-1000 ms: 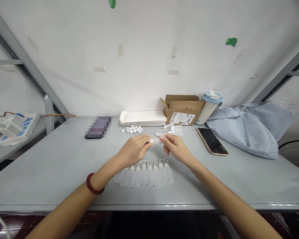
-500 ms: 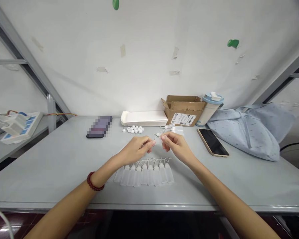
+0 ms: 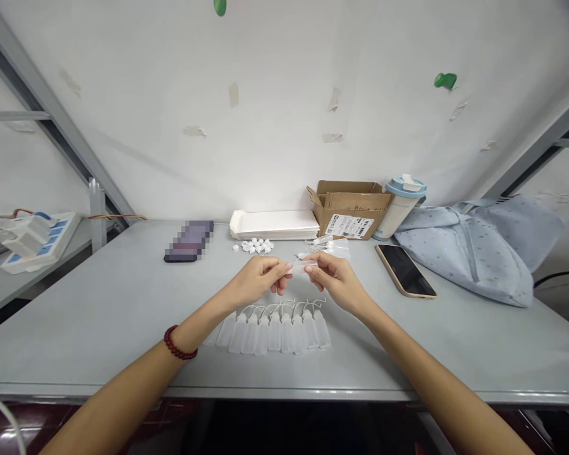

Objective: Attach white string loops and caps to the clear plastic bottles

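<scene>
Between my two hands a small translucent plastic squeeze bottle (image 3: 299, 266) lies sideways, above the middle of the table. My left hand (image 3: 262, 280) is closed, pinching its left end with thumb and fingers. The other end is gripped by my right hand (image 3: 332, 275), also closed. Fingers hide both ends of the bottle. Just below the hands, several similar bottles (image 3: 275, 332) lie in a row, with thin curved white tubes (image 3: 298, 307) at their tops. A heap of small white caps (image 3: 257, 246) sits behind my left hand.
Behind my right hand lie more small bottles (image 3: 337, 246). At the back stand a stack of white packaging (image 3: 275, 224), an open cardboard box (image 3: 360, 205) and a cup (image 3: 398, 212). Phones (image 3: 406, 272) flank the work area; a blue fabric bag (image 3: 469, 253) lies right, a power strip (image 3: 45, 246) left.
The bottle has been turned level and now shows between my hands. My left hand has shifted slightly left, opening a wider gap between the hands.
</scene>
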Demonstrator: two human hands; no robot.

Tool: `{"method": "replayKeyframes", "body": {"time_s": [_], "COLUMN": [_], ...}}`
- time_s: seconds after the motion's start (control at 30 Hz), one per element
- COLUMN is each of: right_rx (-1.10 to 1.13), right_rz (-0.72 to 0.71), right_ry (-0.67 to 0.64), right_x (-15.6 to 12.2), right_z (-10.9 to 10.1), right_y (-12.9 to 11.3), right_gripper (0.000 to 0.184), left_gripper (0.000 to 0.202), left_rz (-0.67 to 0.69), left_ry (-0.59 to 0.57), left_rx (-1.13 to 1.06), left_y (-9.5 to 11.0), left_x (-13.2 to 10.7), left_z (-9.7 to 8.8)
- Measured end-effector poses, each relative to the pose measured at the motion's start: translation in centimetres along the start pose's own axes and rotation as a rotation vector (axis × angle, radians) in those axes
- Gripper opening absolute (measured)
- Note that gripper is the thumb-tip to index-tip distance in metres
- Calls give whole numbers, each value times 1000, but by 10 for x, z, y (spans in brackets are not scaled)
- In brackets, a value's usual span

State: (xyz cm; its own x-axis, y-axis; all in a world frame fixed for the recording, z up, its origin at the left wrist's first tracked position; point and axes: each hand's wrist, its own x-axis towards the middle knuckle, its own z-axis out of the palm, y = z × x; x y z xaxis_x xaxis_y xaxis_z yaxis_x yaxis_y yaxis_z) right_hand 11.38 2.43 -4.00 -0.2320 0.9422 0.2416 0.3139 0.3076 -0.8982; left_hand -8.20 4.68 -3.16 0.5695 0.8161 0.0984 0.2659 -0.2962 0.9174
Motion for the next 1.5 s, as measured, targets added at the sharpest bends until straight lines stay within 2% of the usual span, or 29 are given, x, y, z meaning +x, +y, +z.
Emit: {"method": "replayKeyframes", "body": {"time_s": [0.27,0.57,0.73,0.83,0.93,1.1,1.23,1.37,1.5], "right_rx": [-9,-48,38,119,150,-19,-146,-315,-513], "right_rz": [53,107,106,130,131,84,96,105,59], "right_ry": [-3,-44,-51,-48,4,208,277,287,284], "right_x": [1,2,3,5,9,19,24,28,30], "right_z": [3,7,13,14,10,-9,-22,-28,-28], "right_y": [5,9,18,21,22,33,45,53,59], "right_gripper": [31,36,42,43,44,45,38,32,34], "left_gripper": [33,25,19,21,22,21,28,32,33], "left_rz": [104,301,346,310,249,111,20,-53,-38], "left_ry": [135,169,189,173,196,389,499,449,421], "left_rx": [275,545,587,584,590,775,943,949,953], "left_y": [4,-4,-9,-9,-14,-43,-68,-82,-87], "left_x": [-2,-1,1,3,7,15,19,21,22], "left_z": [5,3,0,-5,-19,-53,-68,-70,-72]}}
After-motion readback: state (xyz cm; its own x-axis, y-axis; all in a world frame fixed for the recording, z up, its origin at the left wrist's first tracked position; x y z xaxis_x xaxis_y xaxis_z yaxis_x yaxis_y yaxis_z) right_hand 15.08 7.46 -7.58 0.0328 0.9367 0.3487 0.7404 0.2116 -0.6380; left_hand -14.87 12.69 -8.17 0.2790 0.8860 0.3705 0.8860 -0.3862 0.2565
